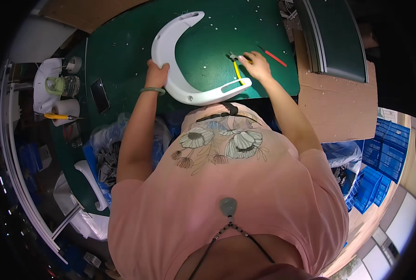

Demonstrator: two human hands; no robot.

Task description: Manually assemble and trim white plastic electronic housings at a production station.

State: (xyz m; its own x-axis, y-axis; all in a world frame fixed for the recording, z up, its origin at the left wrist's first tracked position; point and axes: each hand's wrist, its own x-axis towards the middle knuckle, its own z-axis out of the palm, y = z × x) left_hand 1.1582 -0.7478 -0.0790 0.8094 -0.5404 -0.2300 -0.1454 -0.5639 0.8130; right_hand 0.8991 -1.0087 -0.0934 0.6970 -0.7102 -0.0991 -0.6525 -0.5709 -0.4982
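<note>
A white C-shaped plastic part [165,51] lies on the green tabletop, its opening facing right and its near end by the table's front edge. My left hand [158,74] is closed round the outer left side of the curve. Inside the opening my right hand [255,67] has its fingers on one handle of yellow-handled cutting pliers [237,69]. The pliers' jaws point away from me, their handles spread. The other handle reaches down to the slotted near end of the white part. My right fingertips are partly hidden.
A red-handled tool [275,58] lies right of my right hand. Small white scraps dot the green table [208,44]. At left are a phone [99,95], a clear jar [70,86] and a yellow-handled cutter [60,116]. Cardboard [336,107] and blue crates [380,149] stand right.
</note>
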